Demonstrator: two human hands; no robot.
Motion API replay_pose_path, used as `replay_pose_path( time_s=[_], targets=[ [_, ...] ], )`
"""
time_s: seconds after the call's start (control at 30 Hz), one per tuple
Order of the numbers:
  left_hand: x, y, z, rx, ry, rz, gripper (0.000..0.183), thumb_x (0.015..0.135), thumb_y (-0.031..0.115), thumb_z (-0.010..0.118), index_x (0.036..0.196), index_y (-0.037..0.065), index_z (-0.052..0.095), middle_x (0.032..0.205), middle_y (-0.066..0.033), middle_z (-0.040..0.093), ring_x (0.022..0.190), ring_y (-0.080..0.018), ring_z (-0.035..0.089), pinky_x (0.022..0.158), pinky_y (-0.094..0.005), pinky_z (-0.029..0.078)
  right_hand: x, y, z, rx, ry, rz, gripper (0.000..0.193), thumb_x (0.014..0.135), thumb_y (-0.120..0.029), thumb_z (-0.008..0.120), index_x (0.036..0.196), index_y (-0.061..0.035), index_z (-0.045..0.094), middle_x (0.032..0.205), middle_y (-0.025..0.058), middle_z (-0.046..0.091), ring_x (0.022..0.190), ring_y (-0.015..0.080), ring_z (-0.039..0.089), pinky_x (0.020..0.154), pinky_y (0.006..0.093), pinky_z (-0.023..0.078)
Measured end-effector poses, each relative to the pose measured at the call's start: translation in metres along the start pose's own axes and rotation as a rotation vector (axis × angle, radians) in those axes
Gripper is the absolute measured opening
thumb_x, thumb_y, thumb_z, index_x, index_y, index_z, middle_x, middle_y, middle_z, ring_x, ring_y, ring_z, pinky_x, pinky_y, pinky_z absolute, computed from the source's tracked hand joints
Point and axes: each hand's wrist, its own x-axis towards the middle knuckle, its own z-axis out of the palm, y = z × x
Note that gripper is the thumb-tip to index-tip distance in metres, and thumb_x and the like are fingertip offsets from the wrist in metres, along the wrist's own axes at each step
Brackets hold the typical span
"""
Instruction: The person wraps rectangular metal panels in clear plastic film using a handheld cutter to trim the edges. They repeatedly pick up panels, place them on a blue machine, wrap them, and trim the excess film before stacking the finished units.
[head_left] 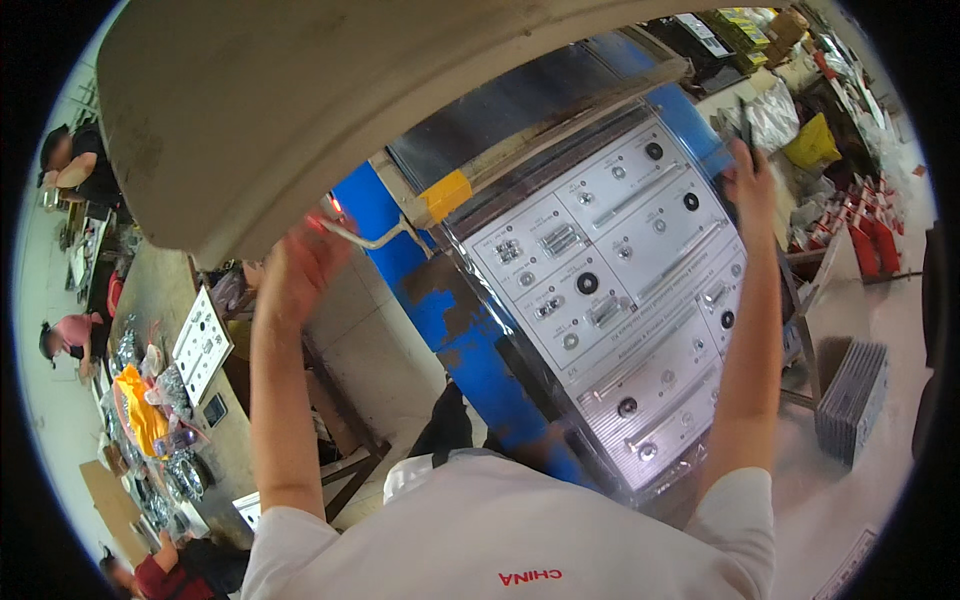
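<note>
My right hand [750,185] grips a slim black object [744,122] beside the film-covered board [630,345] of metal parts lying on the blue machine [465,375]. My left hand [308,262], blurred, is at a bent handle [378,242]; I can't tell whether it's closed.

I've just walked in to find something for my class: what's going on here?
A person stands at a blue machine bearing a large white panel of small hardware. The right hand holds a slim dark object near the panel's right edge; the left hand, blurred, is up beside a bent handle.
</note>
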Motion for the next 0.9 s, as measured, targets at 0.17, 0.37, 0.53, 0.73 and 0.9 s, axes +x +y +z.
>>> replay_pose_path(
  time_s=[0.17, 0.37, 0.53, 0.73, 0.9],
  targets=[
    [-0.02, 0.006, 0.018, 0.352, 0.214, 0.659, 0.054, 0.111, 0.044, 0.044, 0.092, 0.001, 0.07, 0.098, -0.0101, 0.075, 0.089, -0.0189, 0.07, 0.078, -0.0305, 0.053, -0.112, -0.059, 0.119, -0.025, -0.523, -0.328, 0.051, 0.106, -0.036, 0.057, 0.15, -0.0104, 0.049, 0.078, 0.0094, 0.073, 0.058, 0.0174, 0.07, 0.057, 0.0317, 0.056],
    [0.023, -0.033, -0.004, 1.145, 0.285, 0.553, 0.038, 0.104, 0.037, 0.058, 0.09, 0.004, 0.071, 0.099, -0.0128, 0.076, 0.082, -0.0328, 0.067, 0.076, -0.0421, 0.052, -0.14, -0.051, 0.188, -0.778, -0.375, -0.335, 0.04, 0.107, -0.037, 0.049, 0.141, -0.0171, 0.053, 0.083, 0.0193, 0.074, 0.08, 0.04, 0.072, 0.07, 0.0523, 0.057],
    [0.1, -0.076, -0.036, 1.271, 0.412, 0.851, 0.022, 0.094, 0.025, 0.062, 0.098, 0.007, 0.075, 0.087, -0.0201, 0.072, 0.089, -0.0428, 0.07, 0.074, -0.0498, 0.054, -0.147, -0.076, 0.152, -0.729, -0.628, -0.757, 0.035, 0.098, -0.036, 0.064, 0.129, -0.0196, 0.065, 0.083, 0.0115, 0.074, 0.077, 0.0321, 0.071, 0.067, 0.0425, 0.057],
    [0.094, -0.089, -0.036, 1.027, 0.432, 0.741, 0.024, 0.096, 0.024, 0.059, 0.091, 0.005, 0.072, 0.086, -0.0199, 0.072, 0.084, -0.0418, 0.069, 0.072, -0.05, 0.054, -0.164, -0.086, 0.153, -0.805, -0.743, -1.368, 0.027, 0.082, -0.031, 0.077, 0.106, -0.0191, 0.077, 0.082, 0.0023, 0.071, 0.082, 0.0211, 0.071, 0.068, 0.0356, 0.057],
    [0.081, -0.075, -0.029, 1.022, 0.402, 0.731, 0.028, 0.098, 0.026, 0.057, 0.091, 0.004, 0.071, 0.087, -0.0186, 0.072, 0.084, -0.0381, 0.069, 0.074, -0.0474, 0.054, -0.156, -0.058, 0.168, -0.833, -0.775, -1.39, 0.028, 0.086, -0.031, 0.073, 0.111, -0.018, 0.074, 0.086, 0.0034, 0.07, 0.089, 0.0216, 0.07, 0.068, 0.0365, 0.058]
  ],
)
